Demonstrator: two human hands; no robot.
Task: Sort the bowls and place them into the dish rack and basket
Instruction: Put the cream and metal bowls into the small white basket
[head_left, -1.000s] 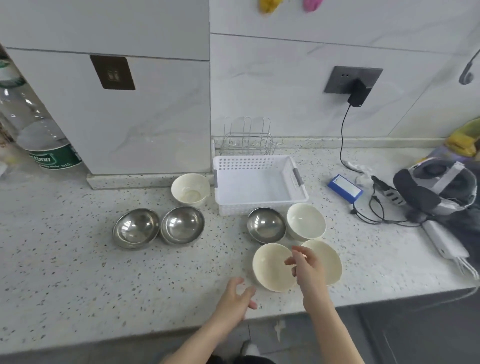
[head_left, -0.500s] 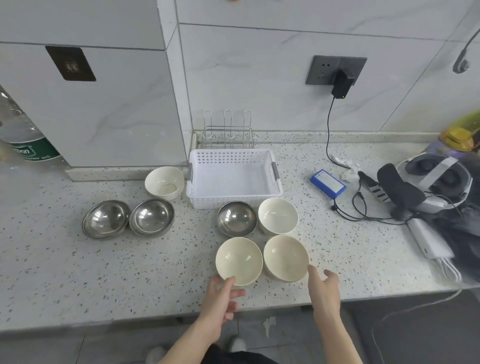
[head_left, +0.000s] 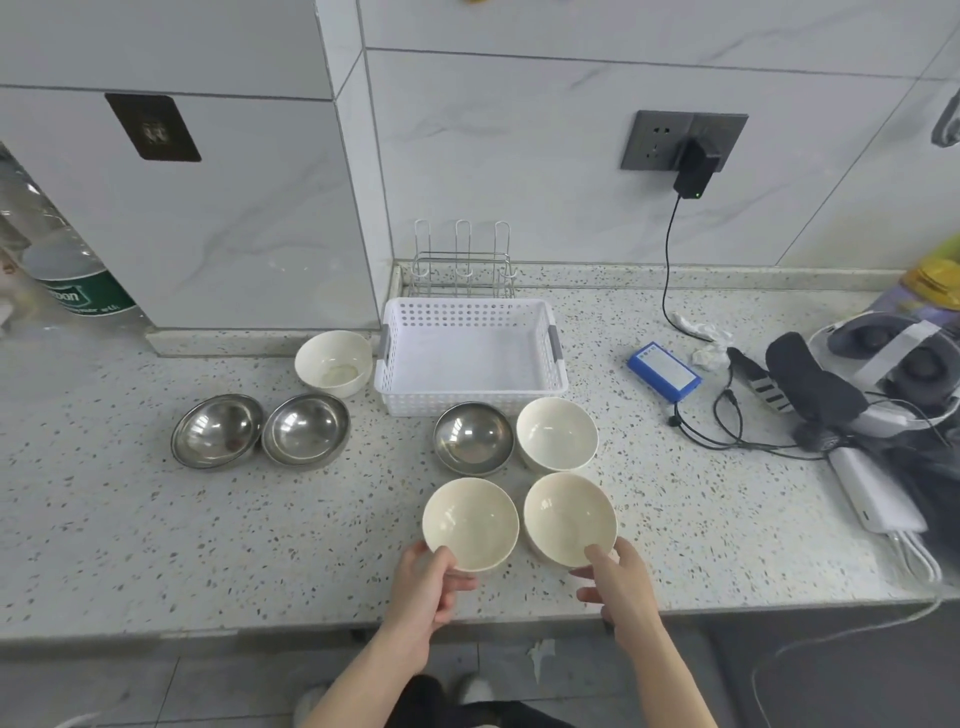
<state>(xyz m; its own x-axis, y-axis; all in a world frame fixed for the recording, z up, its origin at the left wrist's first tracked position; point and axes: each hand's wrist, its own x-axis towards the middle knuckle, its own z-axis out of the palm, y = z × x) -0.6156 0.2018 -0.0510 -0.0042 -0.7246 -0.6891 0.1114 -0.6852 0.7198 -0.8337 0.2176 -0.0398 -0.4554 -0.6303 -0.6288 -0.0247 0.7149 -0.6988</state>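
Both hands now grip cream bowls: left hand (head_left: 426, 587) fingers clamp the left bowl (head_left: 470, 522), right hand (head_left: 618, 584) the right bowl (head_left: 569, 517).

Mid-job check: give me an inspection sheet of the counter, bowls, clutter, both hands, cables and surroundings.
Surface: speckled counter, dry, no spills seen.
Job's things: four cream bowls and three steel bowls on the counter; white basket and wire dish rack hold nothing.
Clutter: blue battery pack, headset, white power bank, at right.
Hands: left hand grips the near-left cream bowl; right hand grips the near-right cream bowl.
Cables: black charger lead hangs from the wall socket; tangled leads lie by the headset.
Surroundings: tiled wall, water bottle far left.
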